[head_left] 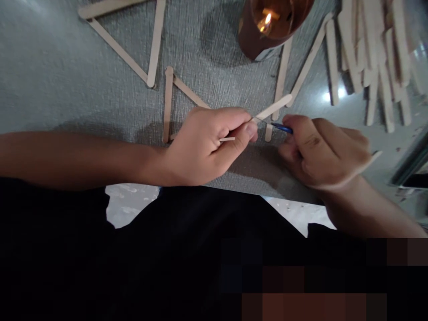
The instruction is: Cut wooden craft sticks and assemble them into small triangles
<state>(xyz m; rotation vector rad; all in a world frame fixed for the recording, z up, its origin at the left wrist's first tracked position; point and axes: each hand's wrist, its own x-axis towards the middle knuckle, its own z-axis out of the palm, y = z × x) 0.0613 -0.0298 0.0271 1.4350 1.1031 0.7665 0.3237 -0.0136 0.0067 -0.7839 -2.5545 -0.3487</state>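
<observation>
My left hand (214,142) is closed, pinching a wooden craft stick (274,107) between thumb and fingers. The stick slants up to the right, and a short pale end shows between my fingers. My right hand (324,147) is closed around a slim blue tool (282,128) with a thin, dark pointed tip. That tip reaches the stick close to my left fingertips; whether it pierces or only touches, I cannot tell. A pale narrow end (376,156) sticks out behind my right hand, and what it belongs to is hidden.
A lit candle (264,42) in a brown glass stands at the top. Craft sticks joined in angled shapes (117,50) lie at the upper left, another shape (168,102) behind my left hand. Many loose sticks (371,53) are heaped at the right. A dark-edged object (409,162) sits far right.
</observation>
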